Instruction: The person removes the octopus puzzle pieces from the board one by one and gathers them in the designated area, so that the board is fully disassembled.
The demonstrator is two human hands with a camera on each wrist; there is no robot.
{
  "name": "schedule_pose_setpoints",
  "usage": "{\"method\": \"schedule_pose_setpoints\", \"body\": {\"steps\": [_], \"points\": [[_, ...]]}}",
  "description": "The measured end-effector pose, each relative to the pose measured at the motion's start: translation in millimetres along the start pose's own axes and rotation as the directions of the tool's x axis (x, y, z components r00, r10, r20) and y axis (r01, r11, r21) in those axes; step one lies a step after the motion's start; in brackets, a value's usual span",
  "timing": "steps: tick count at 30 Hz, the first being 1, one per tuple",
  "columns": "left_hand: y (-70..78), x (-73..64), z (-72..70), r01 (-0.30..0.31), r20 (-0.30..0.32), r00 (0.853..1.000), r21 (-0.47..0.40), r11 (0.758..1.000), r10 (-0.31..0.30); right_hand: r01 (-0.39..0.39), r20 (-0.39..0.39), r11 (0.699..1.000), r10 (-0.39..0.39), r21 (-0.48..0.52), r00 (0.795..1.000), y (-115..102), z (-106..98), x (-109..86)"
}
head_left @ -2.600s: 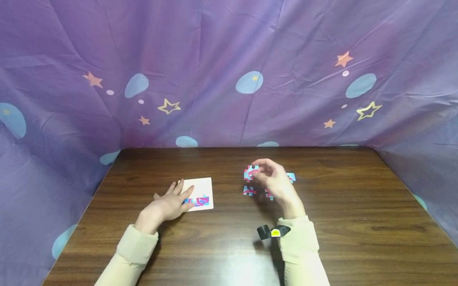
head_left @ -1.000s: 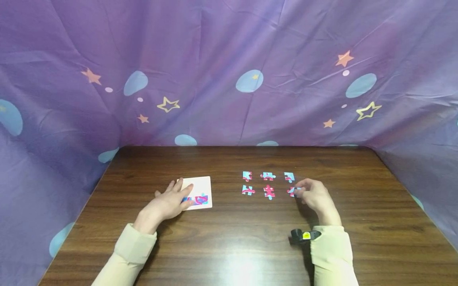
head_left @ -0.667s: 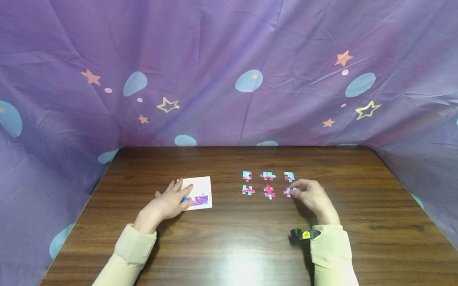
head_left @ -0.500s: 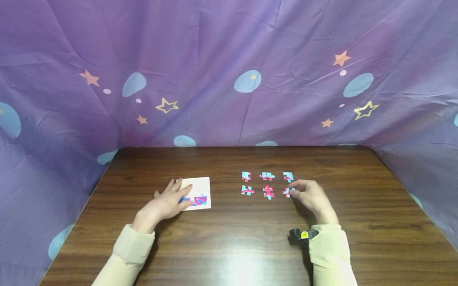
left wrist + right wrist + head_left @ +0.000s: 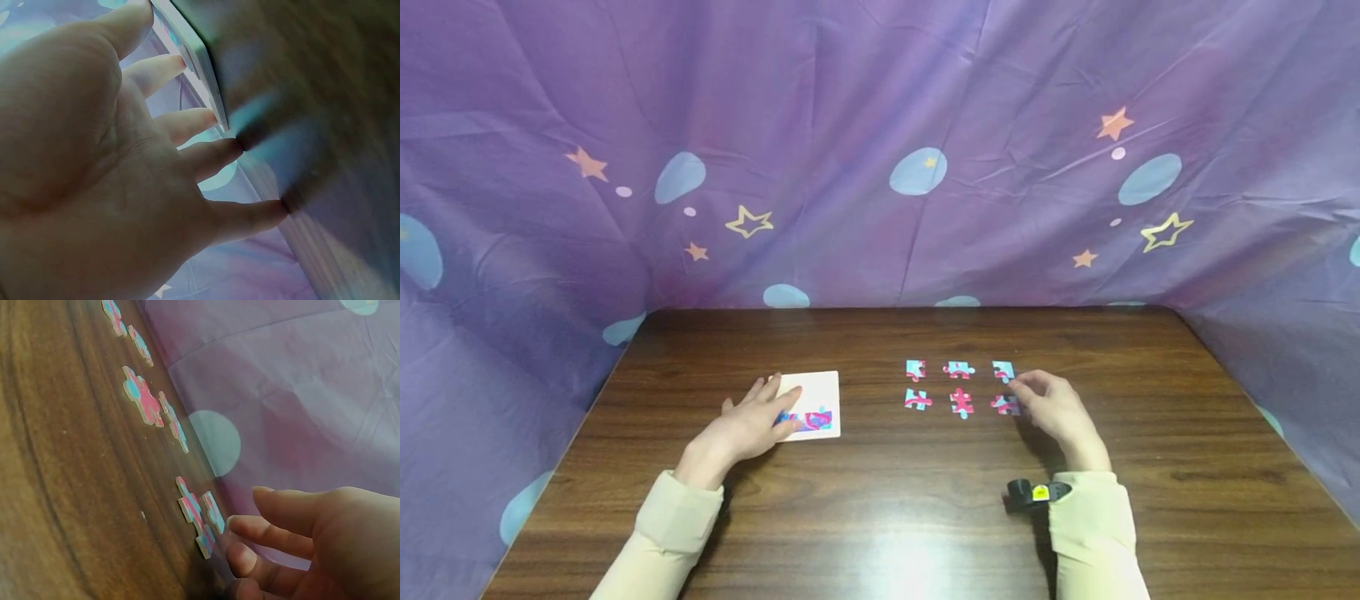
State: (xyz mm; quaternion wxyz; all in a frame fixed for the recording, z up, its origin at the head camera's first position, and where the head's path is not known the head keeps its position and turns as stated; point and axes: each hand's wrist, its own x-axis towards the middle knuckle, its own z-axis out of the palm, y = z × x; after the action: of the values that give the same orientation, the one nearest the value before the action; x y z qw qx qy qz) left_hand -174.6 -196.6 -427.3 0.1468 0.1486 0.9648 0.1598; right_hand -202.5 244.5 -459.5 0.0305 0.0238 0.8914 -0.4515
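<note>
My left hand (image 5: pixel 739 430) rests with spread fingers on the left part of a white square puzzle board (image 5: pixel 822 388). Along the board's near edge lies a strip of joined blue and pink puzzle pieces (image 5: pixel 818 420), partly covered by the fingers. In the left wrist view, the thumb and some fingertips touch the board (image 5: pixel 203 65), while others touch the table. My right hand (image 5: pixel 1062 417) hovers just right of a blue and pink puzzle piece (image 5: pixel 1002 406). Its fingers are loosely bent and apart from that puzzle piece (image 5: pixel 192 512) in the right wrist view.
Loose puzzle pieces lie in two rows right of the board, including a pink one (image 5: pixel 961 402), a corner one (image 5: pixel 1003 371) and others (image 5: pixel 917 399). The brown wooden table (image 5: pixel 880 492) ends at a purple patterned cloth (image 5: pixel 850 125).
My right hand went from the upper-left loose piece to the lower-right one, shifted it slightly left and let go of it. The left hand stays on the board.
</note>
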Motion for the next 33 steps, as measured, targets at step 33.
{"method": "schedule_pose_setpoints", "body": {"steps": [33], "points": [[-4.6, 1.3, 2.0, -0.017, -0.011, 1.000, 0.023, 1.000, 0.017, 0.308, -0.016, 0.948, -0.311, -0.083, 0.950, -77, 45, -6.0]]}}
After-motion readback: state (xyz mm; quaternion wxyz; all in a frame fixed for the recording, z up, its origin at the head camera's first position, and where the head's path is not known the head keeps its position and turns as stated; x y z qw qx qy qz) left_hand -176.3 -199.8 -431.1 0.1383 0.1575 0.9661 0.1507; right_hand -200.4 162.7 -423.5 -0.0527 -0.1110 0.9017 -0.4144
